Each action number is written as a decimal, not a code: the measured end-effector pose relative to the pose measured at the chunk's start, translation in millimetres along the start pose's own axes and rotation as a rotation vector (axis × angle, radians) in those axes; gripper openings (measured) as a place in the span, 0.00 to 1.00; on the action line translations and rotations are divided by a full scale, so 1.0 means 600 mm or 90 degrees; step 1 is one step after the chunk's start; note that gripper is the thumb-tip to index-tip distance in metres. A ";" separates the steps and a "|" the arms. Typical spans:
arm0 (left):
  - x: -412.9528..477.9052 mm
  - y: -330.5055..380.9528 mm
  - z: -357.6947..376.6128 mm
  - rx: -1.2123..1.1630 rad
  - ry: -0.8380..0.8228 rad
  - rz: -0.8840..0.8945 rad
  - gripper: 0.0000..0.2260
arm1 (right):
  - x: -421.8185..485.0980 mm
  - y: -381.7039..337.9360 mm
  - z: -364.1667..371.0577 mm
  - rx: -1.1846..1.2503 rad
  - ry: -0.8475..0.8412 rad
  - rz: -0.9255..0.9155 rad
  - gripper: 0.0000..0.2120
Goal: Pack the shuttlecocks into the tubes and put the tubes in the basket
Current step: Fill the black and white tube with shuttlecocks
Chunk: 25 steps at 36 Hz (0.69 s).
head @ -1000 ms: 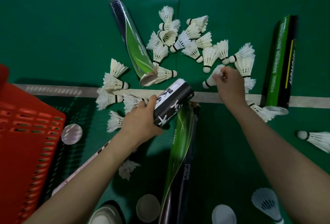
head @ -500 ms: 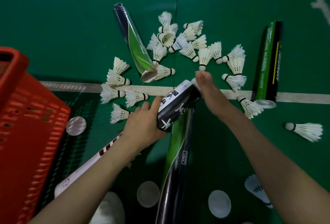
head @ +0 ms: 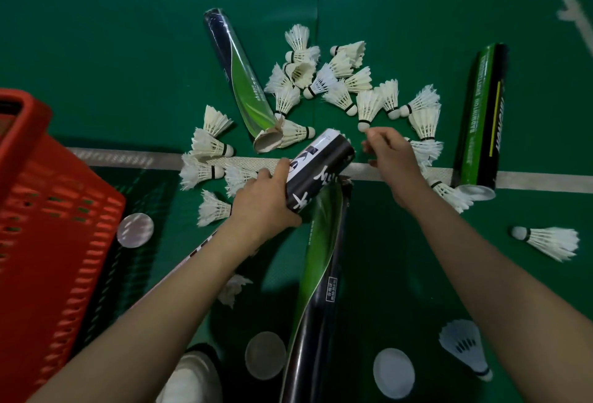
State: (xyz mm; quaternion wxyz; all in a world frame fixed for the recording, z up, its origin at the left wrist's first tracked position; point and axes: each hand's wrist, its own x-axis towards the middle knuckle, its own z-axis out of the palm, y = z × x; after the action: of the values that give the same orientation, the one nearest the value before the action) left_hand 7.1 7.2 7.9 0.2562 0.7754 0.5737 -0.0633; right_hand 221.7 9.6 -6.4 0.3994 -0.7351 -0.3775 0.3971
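My left hand [head: 266,206] grips a black-and-white tube [head: 321,171], fingers and thumb wrapped round its lower part. The tube tilts up and away from me, with its mouth over the white line [head: 128,158] that crosses the green court floor [head: 112,49]. My right hand [head: 394,165] is just right of that mouth, fingers curled and thumb and forefinger drawn together at the cork of one shuttlecock [head: 369,110]. I cannot tell whether they have hold of the cork or only touch it.

That shuttlecock belongs to the loose heap of shuttlecocks [head: 337,81] spread in an arc beyond the line, towards the far edge of the floor. A second cluster [head: 205,152] lies left of my left hand, on and around the line.

A blue-and-green tube [head: 240,75] lies slanted left of the heap, its torn open end near the line. A green-and-black tube [head: 484,113] lies towards the right edge of the floor, open end on the line. Another green-and-black tube [head: 321,274] runs from under the held tube back towards me, and a white tube [head: 199,245] shows under my left forearm.

The red basket [head: 48,210] stands at the left edge of the floor. Round caps [head: 134,231] lie beside it and near me. One shuttlecock [head: 548,242] lies alone at the right.
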 end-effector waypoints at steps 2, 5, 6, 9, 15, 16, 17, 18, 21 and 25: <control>0.013 -0.002 -0.004 0.010 -0.004 -0.007 0.45 | 0.029 0.008 -0.003 -0.042 0.011 0.009 0.10; 0.034 -0.003 -0.007 0.011 -0.011 -0.012 0.44 | 0.077 0.014 -0.003 -0.123 0.002 0.008 0.15; 0.041 -0.003 -0.007 0.009 -0.014 -0.012 0.44 | 0.091 0.012 -0.002 -0.148 -0.007 0.011 0.18; 0.061 -0.001 -0.008 0.002 -0.029 -0.020 0.46 | 0.132 0.005 0.002 -0.243 -0.035 0.001 0.26; 0.085 -0.005 -0.007 0.002 -0.046 -0.019 0.47 | 0.194 0.009 0.015 -0.378 -0.066 0.005 0.35; 0.088 -0.008 -0.007 0.004 -0.046 -0.019 0.46 | 0.200 0.010 0.016 -0.396 -0.066 0.008 0.36; 0.091 -0.010 -0.007 0.006 -0.045 -0.019 0.46 | 0.205 0.009 0.017 -0.409 -0.065 0.012 0.37; 0.093 -0.012 -0.007 0.007 -0.044 -0.019 0.46 | 0.211 0.010 0.018 -0.415 -0.063 0.017 0.38; 0.101 -0.015 -0.008 0.008 -0.038 -0.017 0.47 | 0.225 0.014 0.022 -0.431 -0.072 0.034 0.41; 0.104 -0.014 -0.007 0.025 -0.041 -0.012 0.48 | 0.238 0.020 0.026 -0.465 -0.106 0.048 0.44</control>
State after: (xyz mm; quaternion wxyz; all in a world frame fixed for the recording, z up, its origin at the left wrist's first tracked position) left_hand 19.5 64.5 -15.5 0.2589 0.7723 0.5711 -0.1018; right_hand 268.1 133.9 -63.1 0.0638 -0.8075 -0.4984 0.3089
